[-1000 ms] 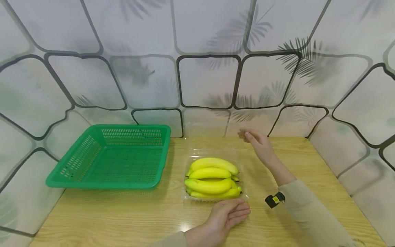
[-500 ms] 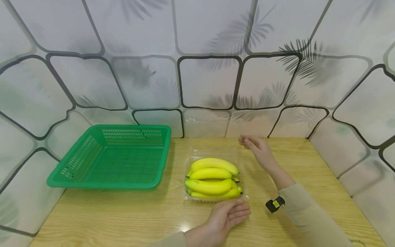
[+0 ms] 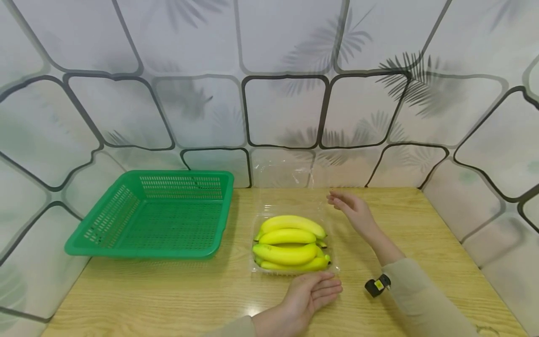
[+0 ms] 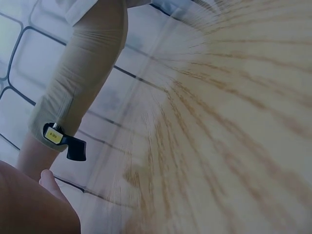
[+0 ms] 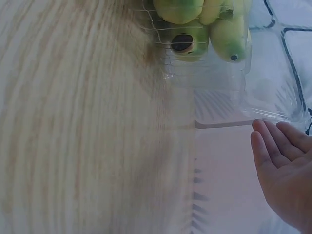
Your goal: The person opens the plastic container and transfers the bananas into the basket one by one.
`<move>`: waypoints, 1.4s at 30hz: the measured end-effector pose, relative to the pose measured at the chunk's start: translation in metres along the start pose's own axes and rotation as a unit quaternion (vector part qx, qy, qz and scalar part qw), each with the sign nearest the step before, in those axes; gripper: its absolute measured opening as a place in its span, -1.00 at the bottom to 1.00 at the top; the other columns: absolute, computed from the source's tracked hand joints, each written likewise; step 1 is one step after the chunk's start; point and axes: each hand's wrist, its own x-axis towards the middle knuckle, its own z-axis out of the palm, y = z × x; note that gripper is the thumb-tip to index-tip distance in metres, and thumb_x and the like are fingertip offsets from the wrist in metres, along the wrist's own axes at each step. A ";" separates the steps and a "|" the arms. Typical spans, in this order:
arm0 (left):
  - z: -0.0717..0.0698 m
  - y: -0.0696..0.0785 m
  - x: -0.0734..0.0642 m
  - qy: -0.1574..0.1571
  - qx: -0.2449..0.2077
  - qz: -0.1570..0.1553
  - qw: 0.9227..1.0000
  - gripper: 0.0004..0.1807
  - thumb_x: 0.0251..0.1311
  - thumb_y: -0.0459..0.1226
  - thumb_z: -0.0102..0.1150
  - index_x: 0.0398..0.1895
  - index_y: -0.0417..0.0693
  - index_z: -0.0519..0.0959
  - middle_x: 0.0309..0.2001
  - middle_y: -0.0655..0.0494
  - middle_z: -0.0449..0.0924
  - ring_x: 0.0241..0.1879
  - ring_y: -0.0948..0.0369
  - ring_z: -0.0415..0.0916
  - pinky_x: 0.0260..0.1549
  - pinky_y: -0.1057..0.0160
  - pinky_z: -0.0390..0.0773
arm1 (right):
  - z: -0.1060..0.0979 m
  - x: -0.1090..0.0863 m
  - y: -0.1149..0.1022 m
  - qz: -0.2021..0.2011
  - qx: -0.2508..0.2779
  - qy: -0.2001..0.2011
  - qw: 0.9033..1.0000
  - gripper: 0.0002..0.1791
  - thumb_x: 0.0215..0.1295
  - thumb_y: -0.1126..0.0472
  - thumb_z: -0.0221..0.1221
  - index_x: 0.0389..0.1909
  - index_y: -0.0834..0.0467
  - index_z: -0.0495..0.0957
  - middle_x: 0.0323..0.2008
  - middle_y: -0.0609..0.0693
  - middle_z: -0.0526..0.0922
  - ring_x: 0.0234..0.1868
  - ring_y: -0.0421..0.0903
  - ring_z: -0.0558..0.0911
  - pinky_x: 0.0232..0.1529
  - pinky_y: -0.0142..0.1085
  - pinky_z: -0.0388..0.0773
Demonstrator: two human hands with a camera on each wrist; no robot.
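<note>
Several yellow bananas (image 3: 286, 255) lie in a clear plastic clamshell box (image 3: 290, 208) on the table. Its transparent lid (image 3: 286, 175) stands raised at the back, faint against the wall. My left hand (image 3: 309, 295) rests at the box's front edge, palm inward, fingers relaxed and holding nothing. To the right of the lid is my right hand (image 3: 350, 206), fingers loosely extended. In the right wrist view, the right hand (image 5: 285, 168) has its fingertips right at the lid's rim, and banana ends (image 5: 229, 41) show through the box wall.
A green plastic basket (image 3: 172, 224) with slotted sides stands to the left of the box. The wooden table (image 3: 168, 295) meets a patterned wall (image 3: 286, 112) at the back. A black wrist camera (image 3: 377, 285) sticks out from the right sleeve.
My right hand has come down slightly toward the table and the raised lid has shifted a little. The left hand, bananas and basket have stayed in place.
</note>
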 end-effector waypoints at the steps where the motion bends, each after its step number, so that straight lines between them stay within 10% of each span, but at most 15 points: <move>1: 0.000 0.000 0.000 0.002 0.001 -0.002 1.000 -0.59 0.59 -0.24 0.02 0.25 -0.39 0.59 0.19 -0.34 0.70 0.09 0.10 0.77 0.20 0.16 0.74 | 0.000 -0.001 0.000 0.003 -0.005 -0.002 1.000 -0.51 0.70 0.22 -0.02 0.42 0.49 0.41 0.28 0.46 0.61 0.09 -0.44 0.67 0.13 -0.68 0.54; 8: 0.002 -0.001 0.004 0.014 0.008 -0.003 1.000 -0.60 0.62 -0.25 0.00 0.24 -0.40 0.60 0.19 -0.34 0.70 0.09 0.09 0.78 0.18 0.14 0.75 | 0.002 -0.010 0.002 0.011 -0.021 -0.018 1.000 -0.50 0.70 0.24 -0.02 0.45 0.49 0.37 0.35 0.45 0.56 0.34 0.37 0.58 0.18 -0.76 0.41; 16: 0.001 -0.002 0.004 0.015 0.025 -0.003 1.000 -0.59 0.61 -0.24 0.00 0.25 -0.40 0.60 0.16 -0.32 0.72 0.07 0.11 0.78 0.15 0.17 0.77 | 0.003 -0.022 0.002 -0.005 -0.009 -0.021 1.000 -0.53 0.69 0.26 0.01 0.43 0.47 0.41 0.32 0.44 0.58 0.15 -0.56 0.58 0.19 -0.76 0.42; 19: 0.001 -0.004 0.005 0.016 0.028 0.003 0.999 -0.59 0.59 -0.25 0.02 0.23 -0.41 0.61 0.14 -0.33 0.73 0.05 0.11 0.79 0.12 0.18 0.78 | 0.004 -0.026 0.001 -0.031 -0.030 -0.022 0.999 -0.56 0.66 0.32 0.02 0.40 0.48 0.43 0.30 0.44 0.61 0.21 -0.31 0.67 0.22 -0.71 0.47; 23: 0.000 -0.005 0.005 0.009 0.028 -0.001 1.000 -0.58 0.59 -0.24 0.02 0.24 -0.41 0.61 0.15 -0.34 0.72 0.06 0.10 0.78 0.14 0.15 0.77 | 0.006 -0.035 -0.005 -0.059 -0.122 -0.026 0.990 -0.55 0.63 0.30 0.09 0.43 0.37 0.46 0.32 0.34 0.62 0.32 0.22 0.63 0.36 -0.15 0.63; 29: -0.003 -0.003 0.002 -0.005 0.034 -0.007 0.999 -0.56 0.61 -0.20 0.00 0.25 -0.40 0.60 0.18 -0.30 0.72 0.14 0.04 0.76 0.21 0.11 0.74 | 0.008 -0.053 -0.013 -0.136 -0.294 -0.049 0.945 -0.38 0.50 0.21 0.25 0.51 0.28 0.39 0.46 0.28 0.50 0.44 0.35 0.49 0.45 0.32 0.40; 36: -0.003 -0.001 -0.001 -0.008 0.031 -0.003 0.999 -0.57 0.60 -0.20 0.01 0.26 -0.36 0.60 0.18 -0.29 0.71 0.15 0.05 0.75 0.23 0.10 0.73 | 0.010 -0.066 -0.011 -0.270 -0.410 -0.064 0.869 -0.19 0.44 0.03 0.29 0.56 0.34 0.29 0.56 0.27 0.36 0.48 0.29 0.44 0.77 -0.30 -0.23; 42: -0.003 -0.001 0.000 -0.009 0.032 -0.005 0.999 -0.57 0.59 -0.20 0.03 0.27 -0.35 0.60 0.17 -0.26 0.73 0.14 0.07 0.75 0.21 0.12 0.74 | 0.010 -0.073 -0.005 -0.295 -0.431 -0.071 0.850 -0.14 0.45 -0.01 0.28 0.58 0.37 0.24 0.61 0.27 0.27 0.55 0.25 0.38 0.77 -0.31 -0.31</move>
